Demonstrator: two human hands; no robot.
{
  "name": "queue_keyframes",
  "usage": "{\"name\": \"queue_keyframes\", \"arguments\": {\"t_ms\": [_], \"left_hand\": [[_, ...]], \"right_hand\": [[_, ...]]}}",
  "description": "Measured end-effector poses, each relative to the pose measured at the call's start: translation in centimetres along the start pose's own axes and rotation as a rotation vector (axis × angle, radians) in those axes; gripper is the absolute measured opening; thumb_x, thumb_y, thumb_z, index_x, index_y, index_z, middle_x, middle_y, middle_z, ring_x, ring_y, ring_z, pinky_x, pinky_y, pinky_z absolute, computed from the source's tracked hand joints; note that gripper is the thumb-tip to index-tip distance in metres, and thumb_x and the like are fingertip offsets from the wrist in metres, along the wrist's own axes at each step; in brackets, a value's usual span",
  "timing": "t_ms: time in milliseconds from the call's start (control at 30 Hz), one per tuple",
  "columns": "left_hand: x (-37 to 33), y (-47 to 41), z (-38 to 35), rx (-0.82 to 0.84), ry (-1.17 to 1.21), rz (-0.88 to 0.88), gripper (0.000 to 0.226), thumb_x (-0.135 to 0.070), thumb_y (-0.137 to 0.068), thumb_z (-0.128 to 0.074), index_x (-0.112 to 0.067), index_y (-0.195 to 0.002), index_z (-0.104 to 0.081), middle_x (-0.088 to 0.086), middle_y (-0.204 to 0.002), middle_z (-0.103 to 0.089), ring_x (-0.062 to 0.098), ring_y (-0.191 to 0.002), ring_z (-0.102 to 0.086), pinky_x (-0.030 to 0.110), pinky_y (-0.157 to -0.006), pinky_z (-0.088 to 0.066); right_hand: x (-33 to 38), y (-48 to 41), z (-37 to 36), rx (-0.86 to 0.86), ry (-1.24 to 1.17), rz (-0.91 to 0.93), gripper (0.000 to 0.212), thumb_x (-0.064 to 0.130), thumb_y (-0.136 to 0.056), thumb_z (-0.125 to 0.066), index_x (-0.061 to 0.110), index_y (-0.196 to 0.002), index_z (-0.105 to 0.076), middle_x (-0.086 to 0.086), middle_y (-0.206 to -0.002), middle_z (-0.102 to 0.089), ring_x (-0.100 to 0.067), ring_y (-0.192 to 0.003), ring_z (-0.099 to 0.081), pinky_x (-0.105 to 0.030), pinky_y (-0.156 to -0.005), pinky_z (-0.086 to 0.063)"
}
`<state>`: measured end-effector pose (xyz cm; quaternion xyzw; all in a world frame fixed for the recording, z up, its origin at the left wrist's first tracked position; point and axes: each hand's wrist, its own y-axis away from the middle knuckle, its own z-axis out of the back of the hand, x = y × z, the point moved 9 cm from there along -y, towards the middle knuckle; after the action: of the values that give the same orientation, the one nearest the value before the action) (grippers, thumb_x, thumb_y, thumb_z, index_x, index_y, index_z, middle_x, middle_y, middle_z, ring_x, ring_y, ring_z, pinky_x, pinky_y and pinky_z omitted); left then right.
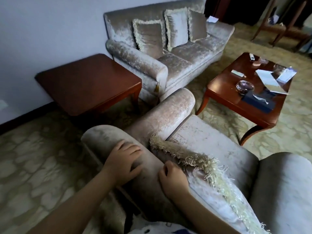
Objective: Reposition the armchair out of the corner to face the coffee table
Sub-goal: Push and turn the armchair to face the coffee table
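Velvet armchair [202,141]: left hand [124,159] spreads fingers on its back, right hand [172,179] curls fingers over it. Likely purchase for swinging it toward coffee table [224,88].

1. Sofa [185,61]: upper centre of the frame, back against the pale wall [42,22].
2. Three fringed cushions [148,38]: upright, side by side along the sofa back.
3. Side table [84,81]: dark red wood, left of centre, just beside the sofa's near arm.
4. Glass ashtray [244,86]: right of frame, near a dark tissue box [258,101] and white papers [268,78].
5. Patterned carpet [33,157]: covers the floor.
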<state>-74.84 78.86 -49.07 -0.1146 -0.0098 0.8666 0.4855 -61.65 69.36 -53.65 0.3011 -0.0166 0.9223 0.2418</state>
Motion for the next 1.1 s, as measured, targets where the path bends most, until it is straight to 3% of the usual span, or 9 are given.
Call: {"name": "queue_keyframes", "arguments": {"t_ms": [267,400,533,667,867,967,1100], "left_hand": [[1.2,1.0,0.4,0.034,-0.052,-0.007,0.058,-0.050,-0.086,-0.034,-0.014,-0.124,-0.059,0.002,-0.132,-0.055,0.021,-0.127,-0.044,0.044,-0.112,-0.014],[1.9,0.8,-0.6,0.151,-0.064,-0.003,0.056,-0.052,-0.093,-0.033,-0.022,-0.140,-0.039,-0.005,-0.148,-0.034,0.013,-0.139,-0.019,0.039,-0.114,0.003],[4.0,-0.7,-0.5,0.233,-0.083,-0.077,0.060,-0.058,-0.092,-0.029,-0.021,-0.138,-0.039,-0.003,-0.145,-0.037,0.018,-0.135,-0.026,0.041,-0.113,-0.006],[10.9,-2.5,0.5,0.170,-0.074,0.125,0.058,-0.057,-0.091,-0.031,-0.023,-0.136,-0.042,-0.003,-0.143,-0.041,0.017,-0.134,-0.029,0.042,-0.112,-0.013],[13.2,-2.3,0.5,0.105,-0.032,0.156,0.067,-0.064,-0.086,-0.020,-0.022,-0.124,-0.056,-0.001,-0.133,-0.053,0.017,-0.128,-0.039,0.038,-0.110,-0.020],[14.4,-1.6,0.7,0.071,-0.006,0.211,0.067,-0.061,-0.086,-0.022,-0.019,-0.128,-0.054,0.001,-0.137,-0.051,0.016,-0.131,-0.037,0.033,-0.112,-0.012],[15.1,-1.7,0.8,0.078,0.002,0.169,0.069,-0.061,-0.085,-0.019,-0.019,-0.132,-0.047,-0.001,-0.140,-0.046,0.016,-0.132,-0.033,0.034,-0.113,-0.011]], "right_hand": [[1.5,-0.4,-1.9,0.008,0.009,-0.050,0.020,0.036,-0.085,-0.047,0.020,-0.074,-0.041,-0.012,-0.089,-0.063,-0.030,-0.086,-0.059,-0.029,-0.061,-0.030],[1.4,-1.7,-1.9,0.112,0.030,-0.134,0.021,0.035,-0.087,-0.046,0.018,-0.075,-0.047,-0.018,-0.091,-0.066,-0.033,-0.087,-0.062,-0.029,-0.061,-0.034],[4.1,-5.7,-2.7,0.257,0.026,-0.124,0.019,0.031,-0.088,-0.047,0.015,-0.082,-0.055,-0.020,-0.098,-0.065,-0.034,-0.094,-0.061,-0.028,-0.065,-0.036],[8.6,-11.2,-4.7,0.303,0.023,-0.084,0.029,0.035,-0.088,-0.047,0.011,-0.095,-0.062,-0.018,-0.105,-0.065,-0.033,-0.099,-0.060,-0.030,-0.071,-0.040],[16.1,-18.3,-9.8,0.421,0.029,-0.036,0.023,0.033,-0.093,-0.041,0.014,-0.086,-0.054,-0.012,-0.098,-0.060,-0.027,-0.091,-0.055,-0.034,-0.073,-0.044],[16.6,-19.1,-11.6,0.392,-0.066,-0.132,0.027,0.027,-0.093,-0.041,0.008,-0.095,-0.060,-0.014,-0.094,-0.058,-0.026,-0.085,-0.052,-0.036,-0.076,-0.044],[14.9,-18.3,-11.9,0.237,-0.207,-0.278,0.019,0.026,-0.089,-0.046,0.013,-0.077,-0.053,-0.018,-0.088,-0.062,-0.030,-0.080,-0.054,-0.032,-0.066,-0.036]]}}
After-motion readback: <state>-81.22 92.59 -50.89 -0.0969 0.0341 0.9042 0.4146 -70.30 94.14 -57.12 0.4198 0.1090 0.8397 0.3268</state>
